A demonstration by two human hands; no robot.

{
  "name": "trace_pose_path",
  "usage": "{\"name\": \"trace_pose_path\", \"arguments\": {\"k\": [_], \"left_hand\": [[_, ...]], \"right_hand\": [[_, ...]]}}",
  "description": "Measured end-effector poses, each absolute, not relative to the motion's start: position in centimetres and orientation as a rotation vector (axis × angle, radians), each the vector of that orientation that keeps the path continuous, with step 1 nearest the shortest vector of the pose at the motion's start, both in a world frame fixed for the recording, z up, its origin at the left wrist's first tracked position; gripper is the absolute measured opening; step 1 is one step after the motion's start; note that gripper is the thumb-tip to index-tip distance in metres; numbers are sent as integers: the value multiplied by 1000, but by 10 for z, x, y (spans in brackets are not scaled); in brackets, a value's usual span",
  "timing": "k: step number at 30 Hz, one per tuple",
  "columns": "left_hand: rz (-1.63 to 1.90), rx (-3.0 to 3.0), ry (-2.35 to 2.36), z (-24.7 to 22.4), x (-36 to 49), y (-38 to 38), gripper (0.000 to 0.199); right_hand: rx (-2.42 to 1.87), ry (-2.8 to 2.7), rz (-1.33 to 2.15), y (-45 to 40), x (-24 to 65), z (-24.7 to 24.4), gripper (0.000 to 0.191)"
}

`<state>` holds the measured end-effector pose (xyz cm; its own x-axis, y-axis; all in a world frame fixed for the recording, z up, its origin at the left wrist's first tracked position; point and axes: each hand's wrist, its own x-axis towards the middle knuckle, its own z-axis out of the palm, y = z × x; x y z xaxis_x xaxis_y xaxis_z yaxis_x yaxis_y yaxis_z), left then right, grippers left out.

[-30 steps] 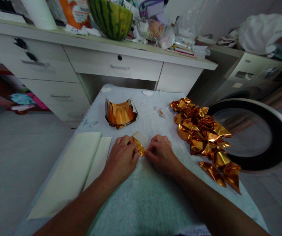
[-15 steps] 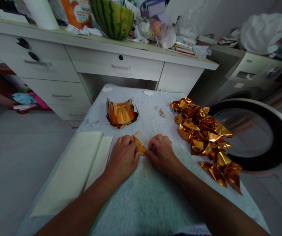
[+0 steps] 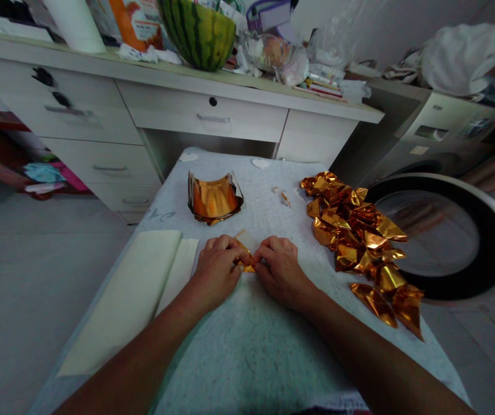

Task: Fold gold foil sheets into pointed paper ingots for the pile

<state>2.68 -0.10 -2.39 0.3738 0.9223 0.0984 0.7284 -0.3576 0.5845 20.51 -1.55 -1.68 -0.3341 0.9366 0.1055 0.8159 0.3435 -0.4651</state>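
Both hands meet at a small piece of gold foil paper lying over a pale sheet near the middle of the cloth-covered table. My left hand pinches the foil from the left, fingers curled. From the right, my right hand grips the foil's other end between thumb and fingertips. Much of the foil is hidden under the fingers. Beyond my left hand stands a curved stack of gold foil sheets. To the right lies a pile of folded gold foil pieces.
Left of my hands lie pale paper sheets. Small scraps rest near the foil pile. A white desk with drawers stands behind, bearing a cut watermelon. At right, a washing machine's round door hangs open beside the table.
My right hand has shifted slightly left onto the foil, and the left fingers have changed their hold. The two hands are closer together, and the foil looks more bent.
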Motion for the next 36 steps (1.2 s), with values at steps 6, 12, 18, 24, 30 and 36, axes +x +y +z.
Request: {"name": "trace_pose_path", "arguments": {"k": [6,12,18,24,30,36], "left_hand": [[583,2188,1408,-23,26,-1,22],[584,2190,1413,-22,27,-1,16],[544,2175,1443,-21,29,-1,20],[527,2149,1478,-20,30,-2,23],[506,2170,1483,-19,31,-2,25],[506,2157,1472,-19,30,-2,23]], "right_hand": [[-1594,-2259,452,-15,201,-17,8],[-1611,-2264,406,-15,200,-19,12],[-1652,-2229,357,-15,202,-23,23],[-1702,-2173,328,-14,210,-22,34],[-1723,-2196,329,-13,222,-22,42],[-1724,-2219,371,-10,233,-21,43]]}}
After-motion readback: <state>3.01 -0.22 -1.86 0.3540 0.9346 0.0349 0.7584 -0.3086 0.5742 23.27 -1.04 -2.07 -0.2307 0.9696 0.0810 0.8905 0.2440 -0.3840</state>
